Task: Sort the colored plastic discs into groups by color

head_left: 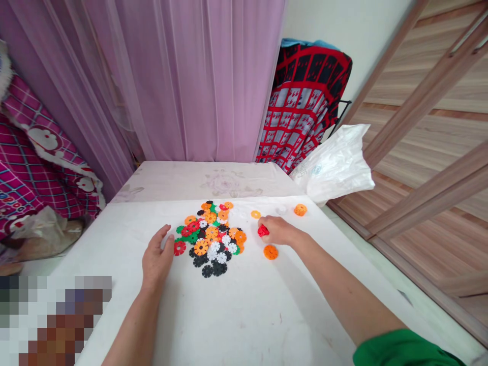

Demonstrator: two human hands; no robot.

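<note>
A pile of notched plastic discs [211,232] in orange, black, white, red and green lies on the white-covered table. My left hand [157,254] is at the pile's left edge, thumb and fingers apart and holding nothing, near a red disc [179,248]. To the right of the pile, my right hand [276,230] has its fingers closed on red discs [263,231]. Just below that hand is an orange disc stack [271,252], and a single yellow-orange disc [255,214] lies above it. Another orange cluster [300,210] sits farther right.
A white plastic bag [339,168] rests at the table's back right corner. Behind the table [229,325] hang purple curtains [190,76]. A red and black patterned cloth [301,101] is at the back right, and wooden doors [430,127] stand to the right.
</note>
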